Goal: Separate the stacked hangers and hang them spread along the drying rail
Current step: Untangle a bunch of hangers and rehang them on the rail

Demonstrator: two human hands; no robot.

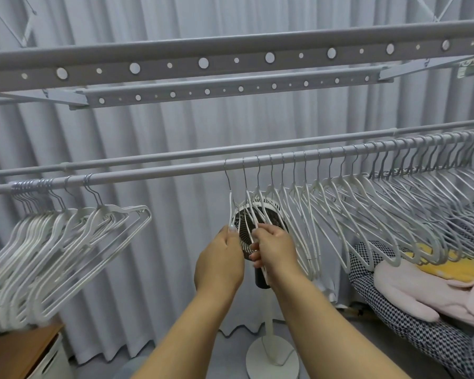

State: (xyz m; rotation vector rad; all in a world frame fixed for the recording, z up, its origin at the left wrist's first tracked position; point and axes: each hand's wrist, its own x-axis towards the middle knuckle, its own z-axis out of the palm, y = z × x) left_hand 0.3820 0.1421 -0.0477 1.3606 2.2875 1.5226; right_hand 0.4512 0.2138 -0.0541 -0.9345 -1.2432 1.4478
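Note:
A grey drying rail point(159, 175) crosses the view at mid height. A tight stack of white hangers point(47, 247) hangs bunched at its left end. Several white hangers point(367, 212) hang spread along the rail's right half. My left hand point(222, 258) grips the leftmost spread hanger point(230, 203) by its lower edge. My right hand point(274, 250) holds the neighbouring hanger point(247, 206) just to the right. Both hooks rest on the rail.
A white standing fan point(266, 348) stands right behind my hands. Grey curtains fill the background. Perforated rack bars point(203, 62) run overhead. A bed with checked bedding and pink cloth point(422, 291) lies at right. A wooden surface with a white box point(36, 351) is at lower left.

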